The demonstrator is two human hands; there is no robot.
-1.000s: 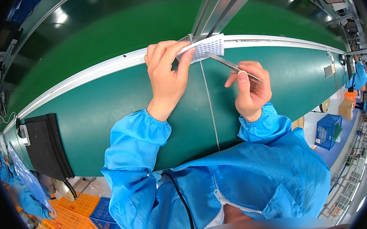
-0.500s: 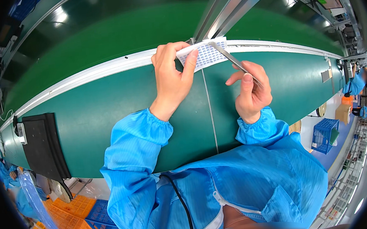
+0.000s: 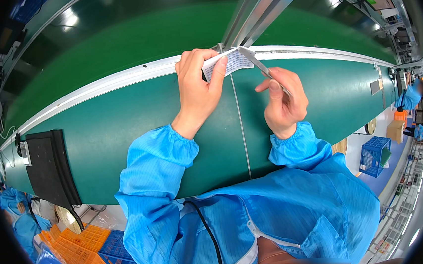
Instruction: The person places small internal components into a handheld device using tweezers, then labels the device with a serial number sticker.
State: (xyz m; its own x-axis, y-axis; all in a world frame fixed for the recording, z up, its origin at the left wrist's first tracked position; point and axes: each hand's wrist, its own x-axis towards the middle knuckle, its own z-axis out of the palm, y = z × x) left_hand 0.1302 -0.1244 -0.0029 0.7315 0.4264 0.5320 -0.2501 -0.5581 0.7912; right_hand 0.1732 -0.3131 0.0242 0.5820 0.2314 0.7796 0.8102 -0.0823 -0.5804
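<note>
My left hand point(image 3: 199, 83) is closed on a white sheet of small blue labels point(image 3: 238, 63), gripping its left end with thumb and fingers. The sheet is bent, its right part folding back above the bench's far rail. Metal tweezers point(image 3: 257, 63) are pinched in my right hand point(image 3: 286, 99), their handle end resting in the palm. Their tips touch the sheet's upper edge at its bend. Whether a single label is caught between the tips is too small to tell. Both hands are raised over the green bench top point(image 3: 145, 115).
A metal post point(image 3: 262, 14) rises just beyond the sheet. Along the far edge runs a white rail point(image 3: 118, 84). A folded black mat point(image 3: 50, 167) lies at the bench's left. Orange crates point(image 3: 84, 256) stand lower left, a blue crate point(image 3: 374, 156) at right. Other people work at both sides.
My right hand and the tweezers have moved slightly left. The label sheet, nearly flat before, is now bent at its right part. My left hand has stayed in place.
</note>
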